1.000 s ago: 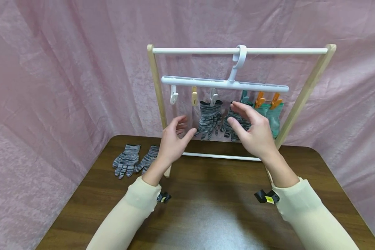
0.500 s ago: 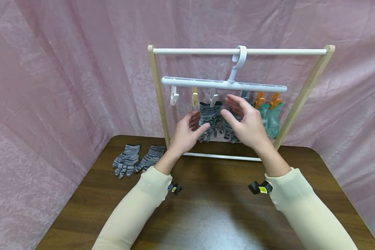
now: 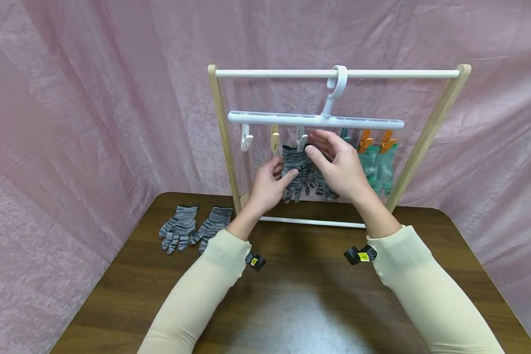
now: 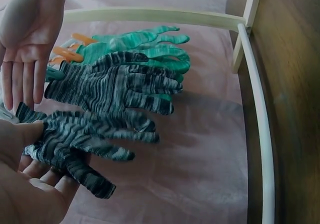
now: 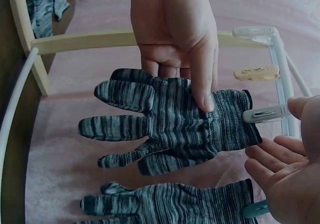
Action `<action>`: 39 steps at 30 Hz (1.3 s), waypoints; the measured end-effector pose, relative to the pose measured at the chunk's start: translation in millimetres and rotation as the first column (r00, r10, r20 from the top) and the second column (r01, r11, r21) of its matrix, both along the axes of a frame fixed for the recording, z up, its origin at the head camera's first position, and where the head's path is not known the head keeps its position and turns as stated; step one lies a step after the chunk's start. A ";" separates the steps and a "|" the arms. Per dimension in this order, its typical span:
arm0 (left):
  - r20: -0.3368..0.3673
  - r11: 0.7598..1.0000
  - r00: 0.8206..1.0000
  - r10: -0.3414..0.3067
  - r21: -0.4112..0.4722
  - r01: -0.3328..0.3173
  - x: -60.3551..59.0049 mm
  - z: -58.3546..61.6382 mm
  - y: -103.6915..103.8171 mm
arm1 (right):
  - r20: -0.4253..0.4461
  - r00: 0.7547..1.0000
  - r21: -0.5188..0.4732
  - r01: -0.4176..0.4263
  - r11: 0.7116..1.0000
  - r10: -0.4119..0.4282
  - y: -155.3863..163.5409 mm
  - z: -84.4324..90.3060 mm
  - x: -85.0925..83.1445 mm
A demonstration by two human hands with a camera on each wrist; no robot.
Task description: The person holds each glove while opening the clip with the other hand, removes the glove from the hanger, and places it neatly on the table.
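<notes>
A grey-and-black striped knit glove (image 5: pixel 180 109) hangs by its cuff from a white clip (image 5: pixel 262 115) on the white hanger (image 3: pixel 270 118). My left hand (image 3: pixel 265 187) holds this glove, its thumb on the front and its fingers behind. Beside the clip is my right hand (image 3: pixel 342 169), thumb close to the clip's end and fingers extended past the cuff in the right wrist view. A second striped glove (image 4: pixel 107 87) hangs just to the right from a teal clip (image 5: pixel 256 209), partly hidden by my right hand in the head view.
Farther right, green gloves (image 3: pixel 384 169) hang from orange clips (image 3: pixel 387 142). A white clip (image 3: pixel 246 140) and a yellow clip (image 3: pixel 275 140) hang at the left. Two striped gloves (image 3: pixel 179 227) lie on the wooden table. The rack's wooden post (image 3: pixel 223 132) stands beside them.
My left hand has moved right, from beside the hanging striped glove to holding it. My right hand has moved left, from the second glove to the white clip.
</notes>
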State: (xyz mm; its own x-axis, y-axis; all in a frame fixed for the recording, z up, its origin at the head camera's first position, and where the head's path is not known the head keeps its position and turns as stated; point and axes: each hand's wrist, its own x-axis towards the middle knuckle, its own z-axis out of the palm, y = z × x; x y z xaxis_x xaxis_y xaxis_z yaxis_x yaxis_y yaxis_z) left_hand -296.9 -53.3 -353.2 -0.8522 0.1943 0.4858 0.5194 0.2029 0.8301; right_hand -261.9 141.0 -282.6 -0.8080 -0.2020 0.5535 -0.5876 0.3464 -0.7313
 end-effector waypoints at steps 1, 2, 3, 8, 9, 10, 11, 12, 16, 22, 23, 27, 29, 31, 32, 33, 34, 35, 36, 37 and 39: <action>-0.017 1.000 1.000 -0.007 0.008 0.007 -0.3 -0.5 0.0 | 0.004 1.000 0.001 -0.001 1.000 0.001 -0.3 0.4 -0.3; -0.030 1.000 0.999 -0.014 0.014 0.015 -0.3 -1.0 -0.2 | 0.009 1.000 0.000 -0.002 1.000 0.002 -0.5 0.8 -0.6; -0.041 0.999 0.999 -0.024 0.021 0.025 -0.2 -1.5 -0.3 | 0.013 1.000 -0.002 -0.003 1.000 0.004 -0.6 1.1 -1.1; -0.061 0.999 0.998 -0.035 0.023 0.037 1.6 -2.1 -0.6 | 0.029 1.000 -0.043 -0.010 0.999 0.011 -3.1 2.2 -2.3; -0.062 0.999 0.997 -0.035 0.019 0.036 2.2 -1.9 -0.7 | 0.034 0.999 -0.055 -0.013 0.998 0.015 -4.0 2.3 -2.4; -0.063 0.999 0.997 -0.035 0.016 0.036 2.7 -1.8 -0.9 | 0.039 0.999 -0.067 -0.015 0.998 0.018 -4.9 2.4 -2.5; -0.063 0.999 0.997 -0.036 0.014 0.037 3.2 -1.7 -1.0 | 0.047 0.999 -0.076 -0.016 0.997 0.020 -5.7 2.4 -2.5; -0.063 0.999 0.997 -0.038 0.014 0.039 3.5 -1.9 -1.1 | 0.055 0.998 -0.084 -0.017 0.996 0.022 -6.5 2.4 -2.7; -0.061 0.999 0.997 -0.050 0.019 0.051 5.2 -1.9 -1.0 | 0.086 0.996 -0.125 -0.009 0.992 0.020 -8.9 1.9 -5.0; -0.025 0.995 0.996 -0.090 0.046 0.091 8.5 -2.0 1.3 | 0.132 0.991 -0.212 0.001 0.977 0.027 -11.4 1.3 -8.3; -0.012 0.993 0.995 -0.104 0.059 0.104 9.1 -2.1 1.6 | 0.139 0.990 -0.229 0.002 0.973 0.031 -12.1 1.5 -8.3; 0.012 0.986 0.990 -0.137 0.095 0.136 10.0 -2.8 1.8 | 0.133 0.989 -0.317 -0.026 0.948 0.071 -15.6 2.2 -7.9; 0.014 0.984 0.989 -0.144 0.106 0.142 10.1 -3.2 1.6 | 0.122 0.989 -0.354 -0.041 0.935 0.089 -17.1 2.3 -7.6; 0.015 0.982 0.989 -0.148 0.117 0.146 10.2 -3.6 1.8 | 0.112 0.989 -0.378 -0.052 0.924 0.101 -18.1 1.8 -7.9; 0.015 0.981 0.989 -0.150 0.123 0.147 10.5 -3.6 1.9 | 0.109 0.989 -0.383 -0.051 0.923 0.100 -18.3 1.4 -8.2; 0.016 0.981 0.988 -0.151 0.128 0.148 10.6 -3.9 2.0 | 0.107 0.989 -0.391 -0.055 0.919 0.104 -18.5 1.0 -8.7; 0.015 0.981 0.989 -0.149 0.128 0.146 10.9 -3.9 2.0 | 0.102 0.989 -0.401 -0.061 0.914 0.111 -18.6 0.5 -9.3; 0.016 0.980 0.989 -0.149 0.132 0.146 11.0 -4.0 2.1 | 0.099 0.988 -0.409 -0.066 0.910 0.116 -18.7 0.0 -9.8; 0.014 0.981 0.989 -0.147 0.131 0.144 11.3 -4.0 2.0 | 0.092 0.988 -0.418 -0.074 0.905 0.123 -18.7 -0.4 -10.3; 0.010 0.982 0.990 -0.142 0.124 0.139 11.7 -4.1 1.8 | 0.088 0.988 -0.426 -0.078 0.901 0.127 -18.7 -0.9 -10.6; 0.003 0.984 0.991 -0.136 0.115 0.135 12.3 -4.2 1.5 | 0.076 0.989 -0.431 -0.084 0.898 0.129 -18.8 -1.7 -11.2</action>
